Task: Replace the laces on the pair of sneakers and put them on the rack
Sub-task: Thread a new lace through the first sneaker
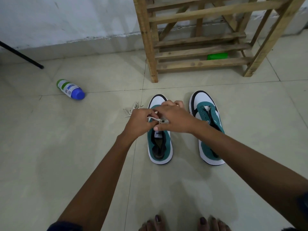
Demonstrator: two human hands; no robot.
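Far out to the left of both hands, a black slanted pole (21, 55) is seen near the wall, and a plastic bottle with a blue cap and green-and-white label (70, 89) is left lying on its side on the pale tiled floor (66, 147), well apart from the work.

Just beyond the left hand (139, 121), a loose bundle of white lace (131, 110) is laid on the tiles, probably kept within reach for the second shoe. The left hand's fingers are curled and a white lace (154, 118) is pinched between them above the left teal-and-white sneaker (160, 144). The shoe is set flat with its toe pointing away, so the eyelets can be reached from above.

The right hand (173, 118) is brought in touching the left, its fingers bent over the same lace; the lace appears to be gripped, though the fingertips are hidden. The lace is judged to be in the middle of being threaded or tied.

To the right of the right hand, the right teal-and-white sneaker (208, 127) stands unlaced, its tongue exposed, partly crossed by the forearm.

Beyond both hands, the slatted wooden rack (200, 52) is stood against the wall, with a green cylinder (217, 56) seen under its lowest slats. Neither sneaker is yet placed on it.
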